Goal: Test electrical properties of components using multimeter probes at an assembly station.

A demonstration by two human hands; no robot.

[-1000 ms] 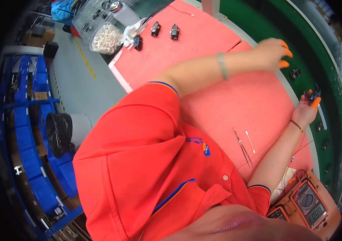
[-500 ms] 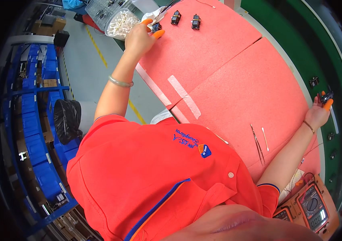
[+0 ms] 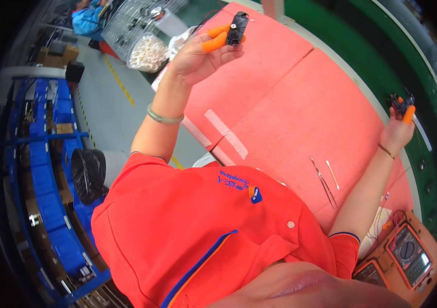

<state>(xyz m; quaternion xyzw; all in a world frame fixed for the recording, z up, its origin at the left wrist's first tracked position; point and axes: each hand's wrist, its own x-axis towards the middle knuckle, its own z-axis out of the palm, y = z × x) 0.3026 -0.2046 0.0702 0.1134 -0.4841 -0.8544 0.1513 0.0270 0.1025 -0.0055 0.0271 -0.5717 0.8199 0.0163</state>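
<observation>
My left hand (image 3: 200, 59), with orange finger cots, is raised over the far left part of the pink table mat (image 3: 280, 123). Its fingers are closed on a small black module (image 3: 237, 29) with a small round shiny spot on its side. Stretched out to the right, my right hand (image 3: 398, 131) is at the green conveyor strip (image 3: 372, 66), orange cots on its fingertips. It grips a dark module (image 3: 407, 101); another black piece (image 3: 393, 99) lies right beside it, and I cannot tell whether the fingers hold that too.
Tweezers (image 3: 324, 182) and a cotton swab (image 3: 333, 174) lie on the mat's near right. A clear tub of swabs (image 3: 148, 54) stands at the far left. Orange-framed multimeters (image 3: 408, 255) sit at the lower right. Several dark parts (image 3: 428, 186) rest along the green strip. Blue bins (image 3: 49, 190) fill a left rack.
My left hand has moved right from beside the swab tub and lifted a black module. Two modules seen on the mat no longer show there. My right hand has shifted slightly farther up the strip.
</observation>
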